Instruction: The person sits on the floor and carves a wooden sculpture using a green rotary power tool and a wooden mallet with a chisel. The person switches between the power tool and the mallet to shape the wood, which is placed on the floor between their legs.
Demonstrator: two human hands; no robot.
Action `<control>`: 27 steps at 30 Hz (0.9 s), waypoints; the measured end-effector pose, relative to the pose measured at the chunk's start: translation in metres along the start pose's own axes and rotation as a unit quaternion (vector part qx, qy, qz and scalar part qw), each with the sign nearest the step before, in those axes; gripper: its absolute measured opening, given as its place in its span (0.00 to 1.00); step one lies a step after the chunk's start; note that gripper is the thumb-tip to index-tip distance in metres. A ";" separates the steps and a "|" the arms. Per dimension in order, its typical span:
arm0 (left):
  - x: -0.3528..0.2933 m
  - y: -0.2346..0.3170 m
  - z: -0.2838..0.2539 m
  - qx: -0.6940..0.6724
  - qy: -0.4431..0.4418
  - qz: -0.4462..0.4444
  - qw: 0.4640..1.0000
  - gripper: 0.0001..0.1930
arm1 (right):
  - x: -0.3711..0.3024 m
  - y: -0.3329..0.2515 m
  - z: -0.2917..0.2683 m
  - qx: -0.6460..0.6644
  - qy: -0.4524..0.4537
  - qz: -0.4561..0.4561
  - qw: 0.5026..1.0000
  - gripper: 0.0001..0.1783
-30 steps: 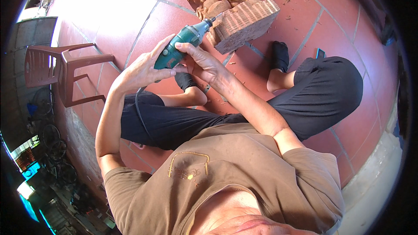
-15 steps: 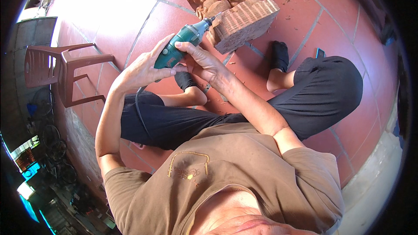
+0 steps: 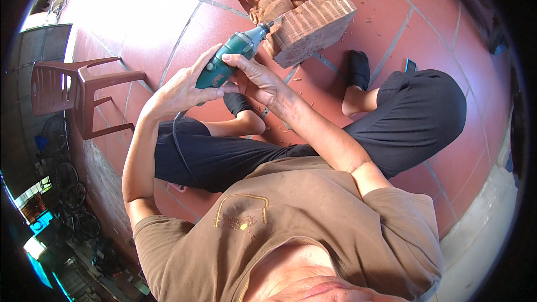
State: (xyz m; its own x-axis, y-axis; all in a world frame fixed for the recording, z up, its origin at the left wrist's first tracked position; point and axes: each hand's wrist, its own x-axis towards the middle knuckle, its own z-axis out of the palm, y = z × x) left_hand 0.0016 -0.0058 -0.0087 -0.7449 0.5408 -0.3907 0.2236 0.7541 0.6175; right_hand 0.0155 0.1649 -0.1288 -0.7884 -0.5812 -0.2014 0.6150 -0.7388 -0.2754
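Both my hands close around a green corded rotary tool (image 3: 238, 45), held at a slant above the floor. My left hand (image 3: 182, 86) wraps its rear end from the left, the thumb underneath. From the right, my right hand (image 3: 258, 81) grips the body with its thumb on top. The tool's thin bit points up and right at the near edge of a reddish-brown wood carving (image 3: 313, 28). Whether the bit touches the wood is hard to tell. The carving lies on its side, its flat base toward me and its carved figures stretching out of view at the top.
A brown plastic chair (image 3: 84, 92) stands at the left. The tool's black cord (image 3: 178, 145) runs down over my left leg. My bent legs in dark trousers (image 3: 414, 123) flank the work. Wood chips dot the red tiles (image 3: 386, 0). A phone-like object (image 3: 411, 65) lies by my right knee.
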 end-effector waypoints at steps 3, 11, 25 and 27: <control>0.001 0.000 0.000 0.000 -0.009 -0.004 1.000 0.47 | 0.001 0.001 -0.002 0.001 -0.011 0.001 1.000 0.16; 0.000 0.006 -0.001 -0.022 -0.033 -0.045 0.998 0.47 | -0.005 0.003 -0.003 0.005 -0.020 0.008 1.000 0.17; -0.005 0.004 0.003 -0.015 -0.043 -0.006 0.999 0.47 | -0.016 0.010 0.000 0.014 -0.012 0.004 1.000 0.22; -0.005 0.006 0.001 -0.024 -0.053 -0.017 0.998 0.47 | -0.018 0.011 0.001 0.016 -0.011 0.005 1.000 0.23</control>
State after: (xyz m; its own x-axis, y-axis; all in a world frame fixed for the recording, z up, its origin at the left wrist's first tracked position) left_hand 0.0072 -0.0035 -0.0044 -0.6801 0.5538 -0.4804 0.1679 0.7555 0.6332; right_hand 0.0359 0.1671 -0.1277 -0.7822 -0.5958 -0.1822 0.6229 -0.7432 -0.2442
